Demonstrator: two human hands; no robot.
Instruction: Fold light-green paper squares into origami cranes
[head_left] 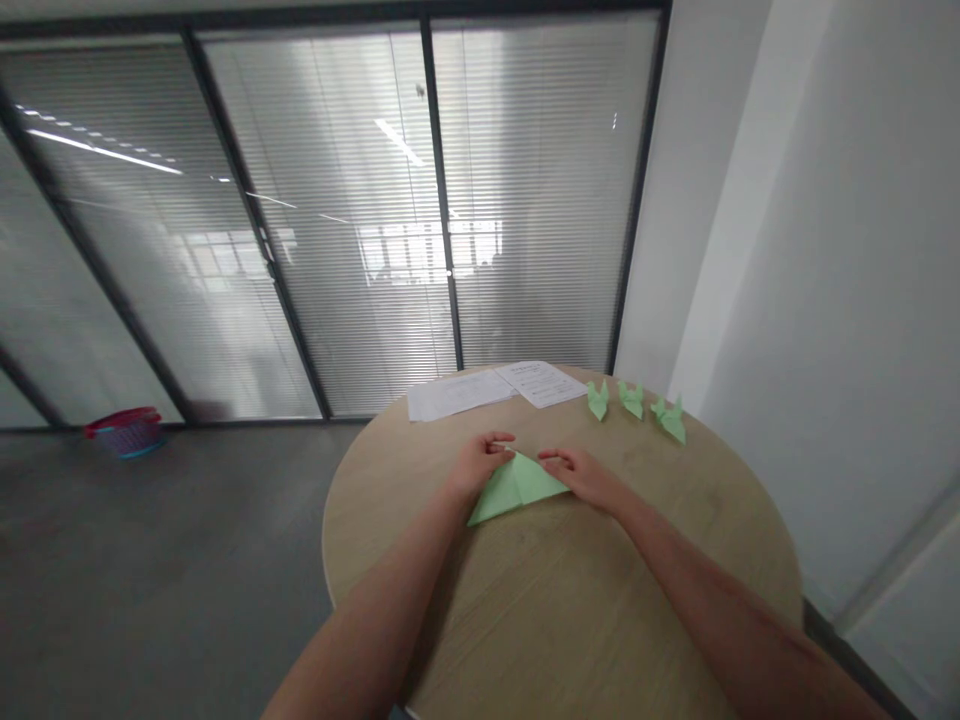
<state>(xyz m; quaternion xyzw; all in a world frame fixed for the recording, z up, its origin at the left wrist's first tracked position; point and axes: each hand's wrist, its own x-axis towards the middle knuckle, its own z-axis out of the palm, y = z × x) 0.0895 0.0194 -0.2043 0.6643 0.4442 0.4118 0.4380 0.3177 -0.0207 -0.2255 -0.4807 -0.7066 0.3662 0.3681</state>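
Observation:
A light green sheet of origami paper, folded into a wide triangle with a crease down its middle, lies on the round wooden table between my hands. My left hand is closed at the paper's upper left edge, thumb near the peak and fingers curled. On the other side, my right hand grips the right edge with thumb and fingers close together. The undersides of the fingers are hidden. Toward the back right of the table stand three folded green paper figures, the nearest being a pointed origami figure.
Printed white sheets lie at the table's far edge, partly overlapping. Behind the table is a glass partition with blinds, and a white wall rises on the right. A red and blue basket sits on the grey floor at left.

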